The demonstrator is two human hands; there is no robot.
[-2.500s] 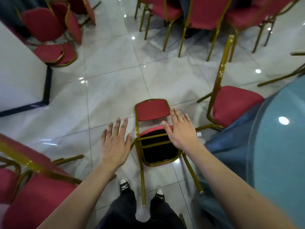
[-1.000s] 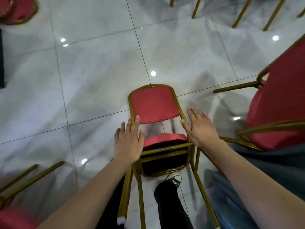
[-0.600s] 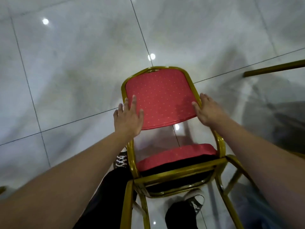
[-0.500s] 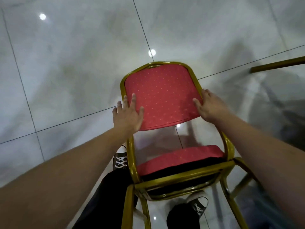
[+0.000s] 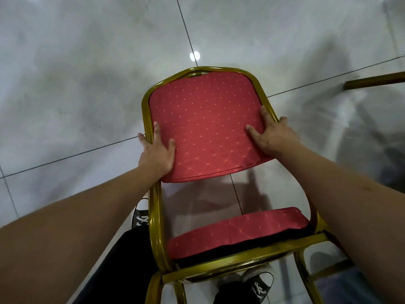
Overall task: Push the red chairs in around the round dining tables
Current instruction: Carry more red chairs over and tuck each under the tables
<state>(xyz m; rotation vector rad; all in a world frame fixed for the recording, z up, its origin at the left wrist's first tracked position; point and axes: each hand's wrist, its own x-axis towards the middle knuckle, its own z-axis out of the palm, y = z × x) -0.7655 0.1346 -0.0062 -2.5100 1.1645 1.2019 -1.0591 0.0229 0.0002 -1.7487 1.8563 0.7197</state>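
Clearly both hands grasp one red chair [image 5: 206,126] by the side rails of its backrest. On the left, the left hand [image 5: 156,153] wraps the gold rail, thumb and a finger lying on the red pad, other fingers behind the rail. Between the two hands sits the padded back, its top edge pointing away from the person; the chair's long axis runs from that top edge back toward the seat [image 5: 236,234], just below the wrists and above the person's shoes [image 5: 262,285]. On the right, the right hand [image 5: 270,136] holds the opposite rail the same way. To move it well, I would keep both grips level and pull evenly, so the legs track straight across the tiled floor [image 5: 76,95].
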